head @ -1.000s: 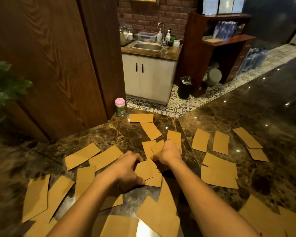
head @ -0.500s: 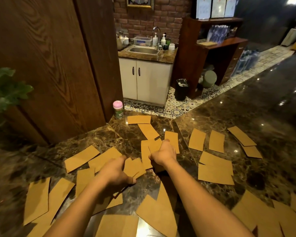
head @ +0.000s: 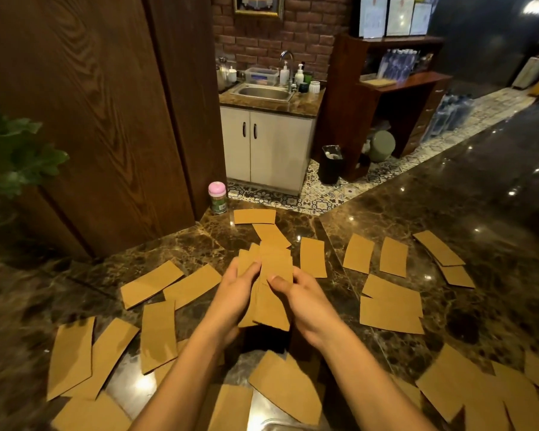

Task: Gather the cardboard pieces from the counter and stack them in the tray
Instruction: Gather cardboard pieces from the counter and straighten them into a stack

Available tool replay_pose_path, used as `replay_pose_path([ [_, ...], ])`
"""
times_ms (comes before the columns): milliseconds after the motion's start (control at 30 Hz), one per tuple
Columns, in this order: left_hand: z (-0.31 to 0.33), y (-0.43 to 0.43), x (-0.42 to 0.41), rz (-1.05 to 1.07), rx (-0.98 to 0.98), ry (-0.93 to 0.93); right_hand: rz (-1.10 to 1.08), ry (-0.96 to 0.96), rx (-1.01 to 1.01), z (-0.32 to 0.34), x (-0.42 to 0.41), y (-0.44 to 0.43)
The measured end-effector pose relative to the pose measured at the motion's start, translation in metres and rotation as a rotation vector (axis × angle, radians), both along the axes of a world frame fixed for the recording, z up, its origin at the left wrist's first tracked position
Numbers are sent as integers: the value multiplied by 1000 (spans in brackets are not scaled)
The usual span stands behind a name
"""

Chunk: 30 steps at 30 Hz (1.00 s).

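Nearest us, overlapping cardboard pieces point(head: 285, 395) are lying on the dark marble counter point(head: 495, 213), too layered for us to be counting them exactly. Just beyond, we are watching two hands working together over the counter's middle. The left hand point(head: 235, 295) is curling its fingers round the left edge of a fanned bundle of pieces point(head: 276, 269), and the right hand point(head: 307, 301) is pinching its right edge, thumb on top. We are counting at least six loose pieces lying left, six right and three beyond the bundle. One pink-lidded jar point(head: 217, 197) is standing at the far edge.
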<state>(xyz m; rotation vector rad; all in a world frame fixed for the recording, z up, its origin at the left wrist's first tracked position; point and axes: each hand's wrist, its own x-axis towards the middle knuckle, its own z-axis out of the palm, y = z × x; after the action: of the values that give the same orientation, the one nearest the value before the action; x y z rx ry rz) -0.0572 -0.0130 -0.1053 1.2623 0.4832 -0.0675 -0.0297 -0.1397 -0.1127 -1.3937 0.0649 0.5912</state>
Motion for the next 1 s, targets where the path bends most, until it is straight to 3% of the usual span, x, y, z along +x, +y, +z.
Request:
replay_pose_path([
  [100, 8, -20, -6, -26, -306, -25, 27, -315, -282, 0, -18, -5],
  [200, 18, -32, -19, -75, -584, -36, 5, -479, -554, 7, -34, -16],
  [300, 26, -39, -29, -133, -682, -64, -30, -612, -463, 24, -52, -35],
  [433, 43, -47, -42, -136, -737, -57, 362, -766, -533, 46, -67, -71],
  [500, 46, -53, -47, -143, -805, -53, 421, -871, -608, 54, -70, -81],
  [733, 50, -70, -63, -249, -621, 14, 584, -882, -680, 87, -75, -98],
  [900, 62, -77, -85, -240, -624, -27, 479, -1031, -756, 90, -75, -104],
  [1000, 63, -81, -95, -148, -460, 2, 507, -922, -714, 90, -76, -109],
])
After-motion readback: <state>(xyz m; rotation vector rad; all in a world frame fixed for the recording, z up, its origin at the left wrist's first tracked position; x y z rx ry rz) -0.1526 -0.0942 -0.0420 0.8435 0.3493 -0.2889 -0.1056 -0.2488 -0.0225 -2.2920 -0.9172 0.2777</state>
